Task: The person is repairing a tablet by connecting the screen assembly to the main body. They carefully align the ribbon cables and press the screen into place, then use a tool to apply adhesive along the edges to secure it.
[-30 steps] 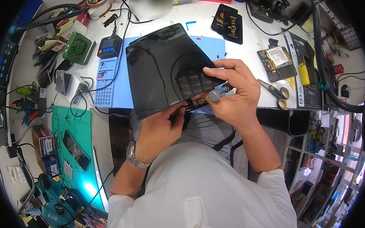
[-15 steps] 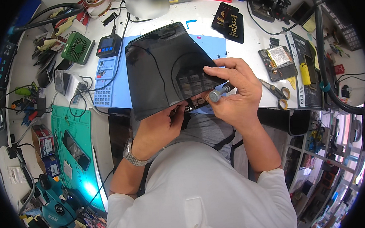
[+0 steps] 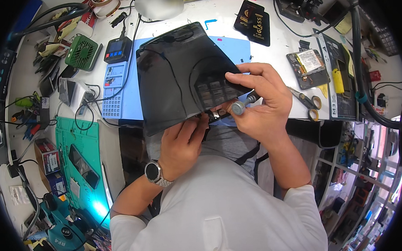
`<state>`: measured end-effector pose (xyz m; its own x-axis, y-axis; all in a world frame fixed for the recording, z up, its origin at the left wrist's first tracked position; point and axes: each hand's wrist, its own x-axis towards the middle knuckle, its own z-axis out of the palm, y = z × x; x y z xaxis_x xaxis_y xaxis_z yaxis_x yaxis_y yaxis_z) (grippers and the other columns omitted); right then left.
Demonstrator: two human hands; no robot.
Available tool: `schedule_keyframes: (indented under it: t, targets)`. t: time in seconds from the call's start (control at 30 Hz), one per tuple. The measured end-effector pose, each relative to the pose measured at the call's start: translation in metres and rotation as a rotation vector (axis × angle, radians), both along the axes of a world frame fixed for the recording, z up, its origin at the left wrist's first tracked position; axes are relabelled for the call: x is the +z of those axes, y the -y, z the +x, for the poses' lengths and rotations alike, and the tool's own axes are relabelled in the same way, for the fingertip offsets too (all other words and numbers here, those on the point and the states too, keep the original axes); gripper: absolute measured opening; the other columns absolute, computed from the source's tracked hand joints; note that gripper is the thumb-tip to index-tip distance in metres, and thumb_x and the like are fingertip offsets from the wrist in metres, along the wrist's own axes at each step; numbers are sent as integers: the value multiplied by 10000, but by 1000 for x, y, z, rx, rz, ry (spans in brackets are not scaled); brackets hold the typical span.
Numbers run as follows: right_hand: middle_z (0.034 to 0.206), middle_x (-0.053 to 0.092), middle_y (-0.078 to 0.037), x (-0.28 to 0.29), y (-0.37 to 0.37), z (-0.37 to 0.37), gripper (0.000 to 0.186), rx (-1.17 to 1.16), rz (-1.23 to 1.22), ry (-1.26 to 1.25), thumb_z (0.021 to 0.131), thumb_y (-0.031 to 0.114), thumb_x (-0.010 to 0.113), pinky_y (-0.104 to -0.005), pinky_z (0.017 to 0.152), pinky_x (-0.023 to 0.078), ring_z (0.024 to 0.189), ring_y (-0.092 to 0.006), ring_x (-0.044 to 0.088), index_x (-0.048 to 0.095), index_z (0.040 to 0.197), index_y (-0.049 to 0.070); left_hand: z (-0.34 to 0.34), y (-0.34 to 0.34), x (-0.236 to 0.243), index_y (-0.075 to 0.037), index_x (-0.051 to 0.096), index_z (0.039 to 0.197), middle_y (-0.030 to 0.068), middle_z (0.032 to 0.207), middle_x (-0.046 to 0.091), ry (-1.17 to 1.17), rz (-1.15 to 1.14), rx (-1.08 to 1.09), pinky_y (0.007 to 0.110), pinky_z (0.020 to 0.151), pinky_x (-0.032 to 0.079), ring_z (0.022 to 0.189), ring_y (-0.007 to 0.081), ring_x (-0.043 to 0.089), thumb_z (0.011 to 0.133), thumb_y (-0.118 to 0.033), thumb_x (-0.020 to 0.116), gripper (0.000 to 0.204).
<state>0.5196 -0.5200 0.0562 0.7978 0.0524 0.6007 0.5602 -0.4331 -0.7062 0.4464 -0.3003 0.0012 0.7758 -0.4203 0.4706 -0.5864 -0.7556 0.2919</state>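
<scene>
A large glossy black tablet screen is tilted up over the near edge of the bench. My right hand grips its right corner between fingers and thumb. The same hand also holds a screwdriver, its round grey cap facing me. Small exposed inner parts show beneath the screen's near edge, between my hands. At that edge my left hand has its fingers bent and close together, tips against the inner parts. What those fingertips pinch, if anything, is hidden.
A blue mat lies under the screen. Scissors and an opened phone lie to the right. Leftward stand a green fan and a small black device. A dark phone rests on a green mat.
My left hand has turned so its back and the watch face show, and its fingers have shifted onto the near edge. The right hand keeps its grip; the screen has barely moved.
</scene>
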Motion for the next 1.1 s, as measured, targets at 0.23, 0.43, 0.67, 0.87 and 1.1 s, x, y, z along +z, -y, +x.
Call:
schedule_keyframes:
  t: [0.23,0.43,0.67,0.87,1.1]
  targets:
    - [1136,744,-136,-3,0,0,518,3,-1,7,615,26,954,-311,811,604,977,-219,752,851,1121,63,5,3,-9,-45,814,1204,50,1097,688,69,-70,-17,413,866,541,1027,258,653,720,71,772,500]
    - [1146,754,-139,-9,-1,-2,530,-11,-27,-39,627,86,1009,-318,847,597,998,-228,755,855,1134,68,8,-2,-14,-46,806,1165,92,1194,729,72,-167,-6,394,875,542,1037,271,679,785,31,838,389]
    - [1186,697,-149,-27,3,-19,489,11,-58,-140,646,48,963,-358,811,580,983,-266,700,825,1116,54,-20,-26,-2,76,609,1422,152,1318,731,-347,-1217,191,322,820,596,1165,221,710,996,-156,843,538]
    - [1261,682,-160,-35,-3,-37,546,9,-146,-229,640,23,1020,-343,867,605,1019,-240,709,810,1143,6,0,-38,25,158,484,1529,197,1335,738,-746,-1415,305,302,998,585,1166,177,731,1060,13,682,530]
    - [1215,694,-153,-38,-10,-42,492,66,-81,-189,658,-124,855,-406,852,576,1060,-341,673,766,1122,15,25,-61,24,188,527,1500,193,1305,734,-673,-1320,373,259,1034,546,1159,170,712,1063,36,651,479]
